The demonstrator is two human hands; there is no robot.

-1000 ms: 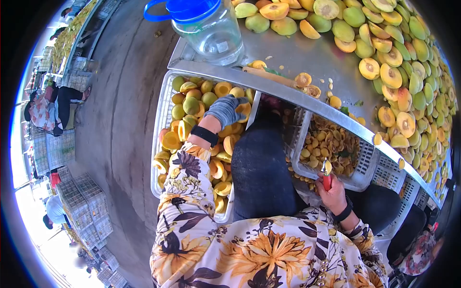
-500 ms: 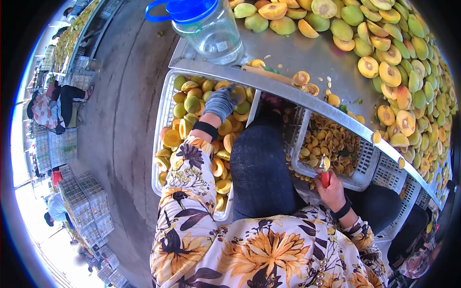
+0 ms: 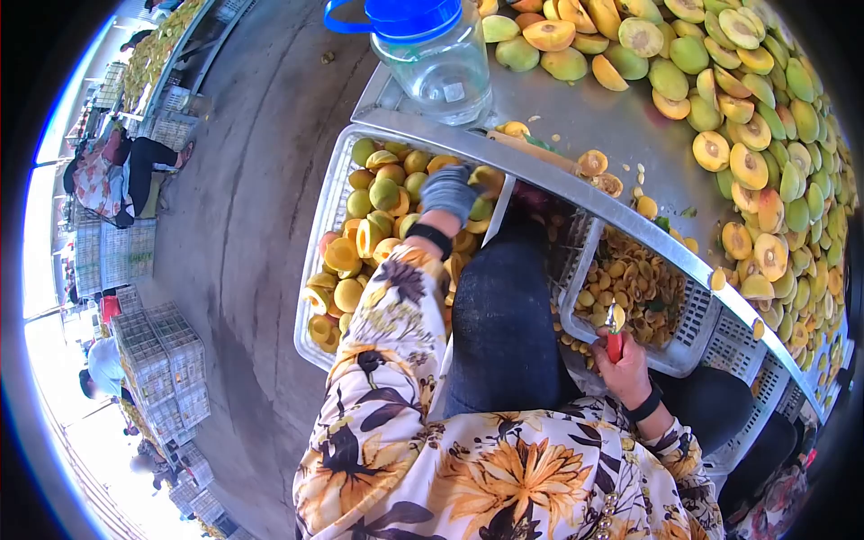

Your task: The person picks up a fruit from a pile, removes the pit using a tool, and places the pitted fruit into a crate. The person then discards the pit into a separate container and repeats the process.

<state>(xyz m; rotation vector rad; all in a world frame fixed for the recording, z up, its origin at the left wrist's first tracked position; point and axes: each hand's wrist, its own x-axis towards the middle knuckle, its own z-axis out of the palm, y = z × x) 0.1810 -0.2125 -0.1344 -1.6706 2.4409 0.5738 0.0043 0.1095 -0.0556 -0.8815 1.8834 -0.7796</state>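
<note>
My left hand (image 3: 447,193), in a grey glove, reaches into a white crate (image 3: 312,306) of yellow-green, peach-like fruit halves (image 3: 369,236). Its fingers are blurred beside a yellow half near the crate's right side; whether they grip it I cannot make out. My bare right hand (image 3: 625,369) is closed round the red handle of a small spoon-like tool (image 3: 616,345). The tool points up, with something yellow at its metal tip. Just beyond it sits a second crate (image 3: 576,313) of small yellow-brown pieces, perhaps pits and scraps (image 3: 643,288).
A metal table (image 3: 576,117) holds a large pile of cut fruit (image 3: 765,162). A clear jug with a blue lid (image 3: 441,67) stands at its corner. Stacked crates (image 3: 162,369) and a seated person (image 3: 112,180) are across the floor at left.
The view has shifted, so the table and crates appear farther right. My left hand stays over the fruit crate near its right side. My right hand still holds the red-handled tool.
</note>
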